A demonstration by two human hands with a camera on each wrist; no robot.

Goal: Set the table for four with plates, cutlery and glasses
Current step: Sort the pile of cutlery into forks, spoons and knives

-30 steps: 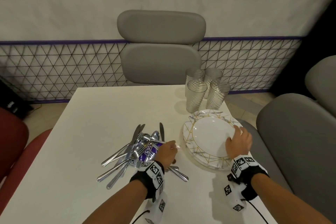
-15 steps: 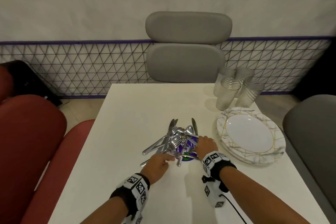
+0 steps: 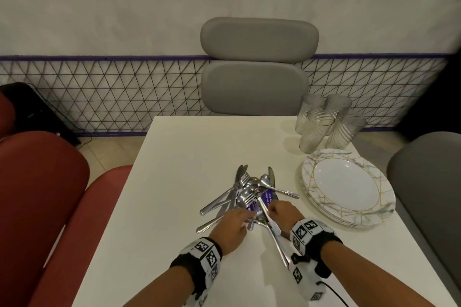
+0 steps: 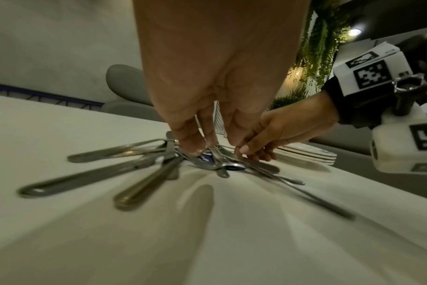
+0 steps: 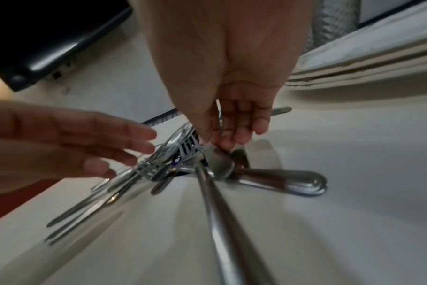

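A pile of steel cutlery (image 3: 245,189) lies mid-table on a purple packet (image 3: 267,198). My left hand (image 3: 245,218) is at the pile's near side, its nearly straight fingers (image 5: 134,146) touching the forks. My right hand (image 3: 270,212) is just right of it and pinches one piece of cutlery (image 5: 222,212) near its head; the long handle (image 3: 280,249) points back towards my wrist. A stack of marbled, gold-lined plates (image 3: 348,188) sits at the right edge. Several ribbed glasses (image 3: 324,124) stand behind the plates.
The white table (image 3: 179,182) has bare surface to the left and in front of the pile. A grey chair (image 3: 257,70) stands at the far end, another grey seat (image 3: 429,182) on the right and red seats (image 3: 42,194) on the left.
My right hand left the plate stack, came over to the cutlery pile and took hold of one piece. My left hand shifted to the pile's near side.
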